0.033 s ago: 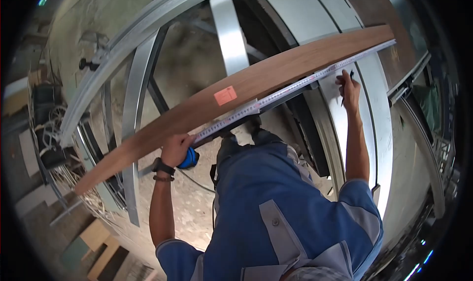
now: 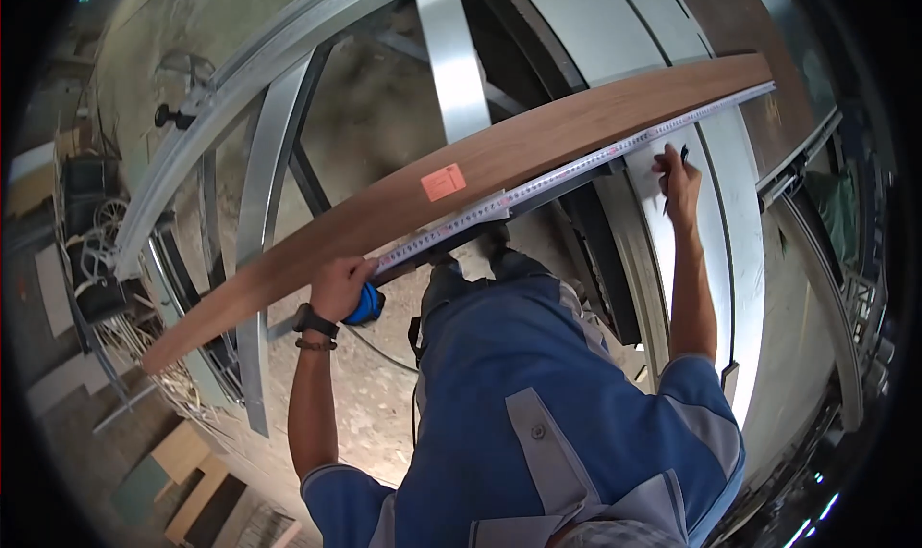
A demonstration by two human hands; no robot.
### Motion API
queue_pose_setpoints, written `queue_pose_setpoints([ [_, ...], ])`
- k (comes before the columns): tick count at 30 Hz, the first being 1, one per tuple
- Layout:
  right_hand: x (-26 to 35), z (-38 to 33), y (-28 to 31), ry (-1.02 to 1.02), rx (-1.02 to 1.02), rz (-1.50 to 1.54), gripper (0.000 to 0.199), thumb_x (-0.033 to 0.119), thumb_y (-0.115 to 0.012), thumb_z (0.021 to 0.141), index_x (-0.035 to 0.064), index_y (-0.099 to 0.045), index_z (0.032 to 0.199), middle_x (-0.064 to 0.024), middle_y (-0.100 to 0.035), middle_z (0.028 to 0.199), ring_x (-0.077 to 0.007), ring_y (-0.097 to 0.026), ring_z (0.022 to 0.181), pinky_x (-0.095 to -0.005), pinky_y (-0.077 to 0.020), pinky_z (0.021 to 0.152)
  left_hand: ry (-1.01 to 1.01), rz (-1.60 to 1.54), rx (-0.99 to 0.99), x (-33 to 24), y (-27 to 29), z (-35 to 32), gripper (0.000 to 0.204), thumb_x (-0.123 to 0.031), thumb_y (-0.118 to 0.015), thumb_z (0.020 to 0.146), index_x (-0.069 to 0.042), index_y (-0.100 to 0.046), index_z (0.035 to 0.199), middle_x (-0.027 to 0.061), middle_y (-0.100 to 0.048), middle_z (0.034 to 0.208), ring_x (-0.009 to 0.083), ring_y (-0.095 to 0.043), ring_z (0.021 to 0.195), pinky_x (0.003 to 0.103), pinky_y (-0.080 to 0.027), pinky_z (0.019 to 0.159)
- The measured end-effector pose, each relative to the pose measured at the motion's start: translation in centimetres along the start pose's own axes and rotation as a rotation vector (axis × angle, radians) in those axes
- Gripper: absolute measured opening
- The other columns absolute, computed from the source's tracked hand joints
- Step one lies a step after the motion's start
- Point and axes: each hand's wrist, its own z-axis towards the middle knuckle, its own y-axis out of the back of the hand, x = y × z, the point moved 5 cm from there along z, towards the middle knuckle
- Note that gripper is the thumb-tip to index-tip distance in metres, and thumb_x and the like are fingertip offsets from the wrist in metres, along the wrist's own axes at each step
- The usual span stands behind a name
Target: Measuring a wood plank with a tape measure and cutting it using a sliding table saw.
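At the far left, near 10 o'clock, a black knob sits beside a curved metal rail. Low at 8 o'clock, flat pieces of wood lie on the floor. Between 8 and 9 o'clock begins the long wooden board, brown and tapering at its ends; it rises slantwise through the middle up to 2 o'clock, resting across the metal frame.

Near 9 o'clock, the left hand is at the lower edge of this board, with a dark band on its wrist. Its grip is narrow, closed on the tape measure, whose blue case shows under the thumb; the other fingers I cannot see well. From there the pale blade runs straight along the board's near edge, toward the same 2 o'clock end. Just left of 12 o'clock, an orange label is on the board, and above it stands out a shiny metal bar.

Between 2 and 3 o'clock, the right hand is just below the blade, over the pale metal table. Its fingers are bent closely around a thin dark pen. Farther right, at 3 o'clock, hangs something green.
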Motion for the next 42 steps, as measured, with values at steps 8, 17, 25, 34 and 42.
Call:
queue_pose_setpoints([
  [8, -3.6, -13.0, -9.5, -0.042, 0.324, -0.215, 0.037, 0.035, -0.063, 0.089, 0.0007, -0.068, 0.075, -0.0033, -0.061, 0.061, -0.0083, -0.049, 0.051, -0.0257, -0.0383, 0.048, 0.109, 0.143, -0.208, 2.9, 1.6, -0.9, 0.031, -0.037, -0.061, 0.09, -0.006, -0.061, 0.092, 0.0152, -0.067, 0.08, 0.0352, -0.065, 0.077, 0.043, -0.049, 0.065],
  [17, -2.1, -18.3, -14.2, 0.083, 0.575, -0.342, 0.03, 0.027, -0.065, 0.09, -0.0023, -0.068, 0.083, -0.0048, -0.065, 0.067, -0.0087, -0.056, 0.063, -0.0277, -0.0458, 0.059, 0.113, 0.161, -0.206, 3.0, 1.4, -0.6, 0.033, -0.043, -0.062, 0.087, -0.01, -0.055, 0.091, 0.0148, -0.068, 0.079, 0.0388, -0.065, 0.078, 0.049, -0.048, 0.065],
  [25, -0.1, -20.1, -15.7, 0.169, 0.688, -0.412, 0.026, 0.023, -0.065, 0.088, -0.0023, -0.068, 0.088, -0.0118, -0.067, 0.07, -0.0171, -0.063, 0.062, -0.0313, -0.0489, 0.059, 0.142, 0.196, -0.225, 3.3, 1.1, -0.5, 0.037, -0.042, -0.062, 0.087, -0.011, -0.05, 0.101, 0.0178, -0.068, 0.084, 0.0412, -0.064, 0.08, 0.051, -0.048, 0.067],
  [34, -1.0, -21.2, -16.6, 0.278, 0.769, -0.45, 0.023, 0.02, -0.067, 0.085, -0.0022, -0.068, 0.091, -0.0214, -0.065, 0.071, -0.0324, -0.065, 0.061, -0.0371, -0.0496, 0.057, 0.146, 0.199, -0.242, 3.1, 1.2, -0.4, 0.035, -0.038, -0.065, 0.087, -0.011, -0.048, 0.102, 0.0137, -0.069, 0.088, 0.0356, -0.067, 0.083, 0.047, -0.051, 0.068],
  [42, -1.5, -21.2, -16.9, 0.292, 0.782, -0.477, 0.024, 0.021, -0.067, 0.085, -0.0013, -0.069, 0.096, -0.0214, -0.065, 0.072, -0.032, -0.065, 0.06, -0.0377, -0.0496, 0.057, 0.114, 0.209, -0.222, 3.2, 1.2, -0.1, 0.031, -0.038, -0.065, 0.086, -0.012, -0.05, 0.096, 0.0116, -0.067, 0.079, 0.0356, -0.066, 0.076, 0.047, -0.048, 0.062],
])
